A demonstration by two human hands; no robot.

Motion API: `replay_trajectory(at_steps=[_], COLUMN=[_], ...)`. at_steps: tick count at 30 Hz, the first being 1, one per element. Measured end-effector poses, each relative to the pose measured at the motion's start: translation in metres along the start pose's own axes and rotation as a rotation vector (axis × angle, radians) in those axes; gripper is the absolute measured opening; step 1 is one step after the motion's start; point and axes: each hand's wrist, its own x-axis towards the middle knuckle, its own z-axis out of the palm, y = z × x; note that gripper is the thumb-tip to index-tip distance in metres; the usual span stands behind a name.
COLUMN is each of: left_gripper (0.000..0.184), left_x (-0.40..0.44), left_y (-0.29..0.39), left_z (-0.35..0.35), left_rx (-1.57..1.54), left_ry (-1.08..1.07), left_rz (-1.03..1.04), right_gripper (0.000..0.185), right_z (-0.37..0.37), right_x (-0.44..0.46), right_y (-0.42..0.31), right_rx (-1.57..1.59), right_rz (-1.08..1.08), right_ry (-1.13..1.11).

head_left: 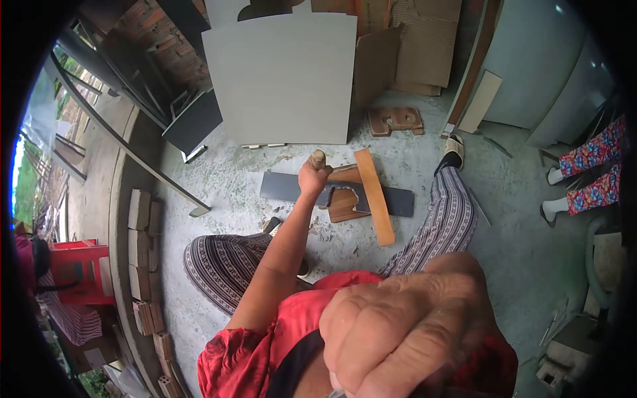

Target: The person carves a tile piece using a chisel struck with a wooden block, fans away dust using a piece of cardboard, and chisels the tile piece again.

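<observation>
My left hand [313, 179] is wrapped round a wooden handle [318, 158], whose round pale end sticks up out of the fist; what it leads to below is hidden. Beneath it a dark grey board [282, 186] lies on the floor. A brown wooden piece [344, 204] with a jagged notch rests at the board's middle, and a light orange-brown strip [373, 192] crosses over its right part. Close to the camera, my right hand [405, 325] is curled into a fist. Whatever it may hold is hidden behind the fingers.
A large pale panel [282, 83] stands at the back, beside cardboard [424, 46]. A cut brown piece [395, 122] lies nearby. Bricks [139, 245] line the left ledge, with a red plastic chair [76, 265] beyond. Another person's legs in flowered trousers [594, 192] are at right.
</observation>
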Motion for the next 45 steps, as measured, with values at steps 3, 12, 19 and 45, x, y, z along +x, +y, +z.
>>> replay_trajectory(at_steps=[3,12,19,45], left_gripper=[0.033,0.022,0.035,0.032], left_x=[0.001,0.007,0.006,0.003], left_y=[-0.002,-0.016,-0.011,-0.003], left_z=[0.0,0.009,0.007,0.006], left_rx=[-0.003,0.025,-0.045,-0.028], left_ry=[-0.018,0.068,-0.027,0.015], left_rz=[-0.015,0.07,-0.025,0.008], right_gripper=[0.025,0.025,0.021,0.012], right_z=[0.007,0.008,0.011,-0.005], right_x=[0.0,-0.021,-0.023,-0.019], right_y=[0.0,0.008,0.013,-0.006], right_rx=[0.056,0.165,0.25,0.049], right_rz=[-0.022,-0.084,-0.054,0.093], right_ry=[0.134,0.296,0.329,-0.149])
